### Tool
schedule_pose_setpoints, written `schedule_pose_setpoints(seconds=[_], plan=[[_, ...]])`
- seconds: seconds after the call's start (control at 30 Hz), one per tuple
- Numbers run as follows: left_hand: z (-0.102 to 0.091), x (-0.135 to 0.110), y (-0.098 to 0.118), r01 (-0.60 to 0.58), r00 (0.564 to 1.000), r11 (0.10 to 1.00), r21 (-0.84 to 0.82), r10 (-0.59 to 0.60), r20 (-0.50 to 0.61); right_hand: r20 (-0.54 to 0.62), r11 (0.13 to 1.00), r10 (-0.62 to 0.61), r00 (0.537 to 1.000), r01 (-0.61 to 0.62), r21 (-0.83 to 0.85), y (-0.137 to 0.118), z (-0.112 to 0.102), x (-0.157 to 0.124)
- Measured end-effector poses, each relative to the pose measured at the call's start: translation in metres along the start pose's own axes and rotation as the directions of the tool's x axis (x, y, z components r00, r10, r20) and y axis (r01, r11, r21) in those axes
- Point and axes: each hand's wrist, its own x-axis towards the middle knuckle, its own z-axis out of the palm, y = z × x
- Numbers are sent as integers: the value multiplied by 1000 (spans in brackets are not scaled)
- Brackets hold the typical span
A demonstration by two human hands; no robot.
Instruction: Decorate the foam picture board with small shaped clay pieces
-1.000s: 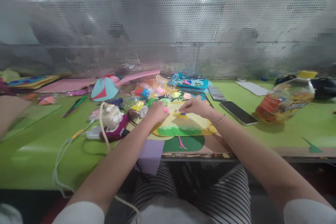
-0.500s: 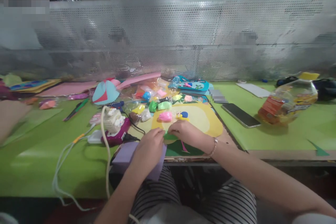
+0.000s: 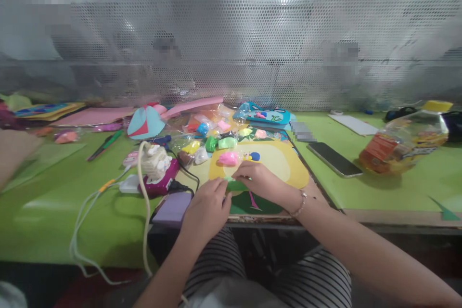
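My left hand (image 3: 209, 207) and my right hand (image 3: 258, 180) meet at the near edge of a yellow and green picture board (image 3: 288, 159). Between their fingertips is a small green piece (image 3: 236, 185), partly covered, so I cannot make out if it is paper or clay. Both hands have their fingers bent and pinched on it. Just beyond the fingers lie a pink clay lump (image 3: 228, 158) and a small blue and yellow figure (image 3: 254, 156). Beside my left wrist rests a purple sheet or pad (image 3: 173, 208).
Several bagged clay lumps (image 3: 211, 143) lie behind the hands. To the left are a magenta power strip (image 3: 160, 185) with cables and a pair of scissors (image 3: 105, 145). A phone (image 3: 334, 159) and a tilted-looking bottle (image 3: 400, 142) are on the right. A perforated metal screen (image 3: 231, 48) stands behind.
The purple paper that showed on the right side of my left wrist is out of sight there now. My left hand has shifted slightly; the green piece stays between the fingers.
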Motion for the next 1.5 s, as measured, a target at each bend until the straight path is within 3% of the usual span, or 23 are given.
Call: schedule_pose_setpoints(seconds=[0.23,0.5,0.67,1.0,1.5], plan=[[-3,0,4,-35,998,998,51,38,-53,4,997,54,999,-54,-48,2,1,1],[-2,-1,3,-33,996,999,38,36,-85,112,989,-42,993,58,-136,1,1,-2],[1,-3,0,-98,987,995,10,98,-130,179,960,-83,980,127,-249,-1,0,-3],[-5,-1,4,-183,981,982,45,185,-53,233,933,-68,970,144,-329,-6,-5,-6],[-7,-2,4,-181,983,981,66,181,5,251,908,-90,964,183,-376,-8,-5,-6]])
